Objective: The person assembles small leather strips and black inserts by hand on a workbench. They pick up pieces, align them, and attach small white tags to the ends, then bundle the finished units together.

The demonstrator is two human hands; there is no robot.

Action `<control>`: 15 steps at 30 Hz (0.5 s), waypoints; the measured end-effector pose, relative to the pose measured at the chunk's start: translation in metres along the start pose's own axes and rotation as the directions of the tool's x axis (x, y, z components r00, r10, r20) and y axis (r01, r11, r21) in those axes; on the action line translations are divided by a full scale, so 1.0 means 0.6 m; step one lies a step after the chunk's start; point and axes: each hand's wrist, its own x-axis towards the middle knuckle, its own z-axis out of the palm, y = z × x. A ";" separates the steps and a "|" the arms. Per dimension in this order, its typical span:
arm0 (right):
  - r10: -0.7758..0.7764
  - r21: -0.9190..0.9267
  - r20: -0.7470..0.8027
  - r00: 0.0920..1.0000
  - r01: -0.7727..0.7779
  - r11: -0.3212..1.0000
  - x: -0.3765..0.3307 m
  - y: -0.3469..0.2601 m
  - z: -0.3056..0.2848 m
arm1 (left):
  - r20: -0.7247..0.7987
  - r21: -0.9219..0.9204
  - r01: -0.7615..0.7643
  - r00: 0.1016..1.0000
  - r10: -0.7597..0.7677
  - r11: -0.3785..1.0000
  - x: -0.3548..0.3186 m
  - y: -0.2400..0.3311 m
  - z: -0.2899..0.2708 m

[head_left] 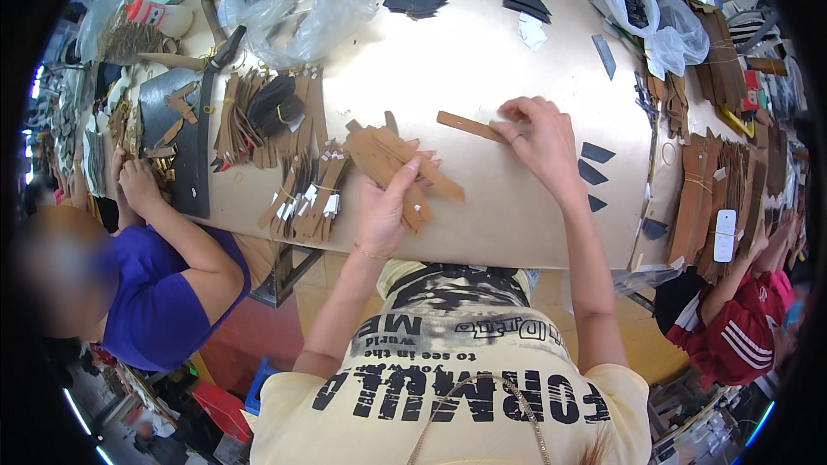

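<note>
My left hand (384,209) is closed around a loose, fanned stack of flat brown leather-like strips (376,157), its thumb pressed on top. Pinched between the thumb and fingers of my right hand (544,139) is the end of a single brown strip (465,125), which points left over the pale table (500,215). A gap separates this strip from the stack. Several dark slanted pieces (593,172) lie just right of my right forearm. Left of my left hand are bundled brown strips with white tags (317,198).
More brown strip bundles (228,125) and a black bundle (277,105) lie on the left. Clear plastic bags (293,21) and dark pieces (524,2) occupy the far side. A person in purple (185,293) works at left, another in red (732,327) at right, beside brown stacks (696,185).
</note>
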 end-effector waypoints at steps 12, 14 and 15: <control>0.070 0.582 0.075 0.995 -0.100 0.807 -0.075 -0.044 0.011 | 0.003 0.039 0.007 1.000 -0.007 0.999 0.004 -0.013 0.069; 0.087 0.580 0.054 0.995 -0.102 0.808 -0.077 -0.040 0.019 | 0.017 -0.040 -0.022 1.000 0.022 0.999 -0.002 -0.016 0.069; 0.069 0.575 0.058 0.996 -0.090 0.813 -0.076 -0.037 0.022 | 0.009 -0.038 0.017 1.000 -0.017 0.999 -0.004 -0.017 0.066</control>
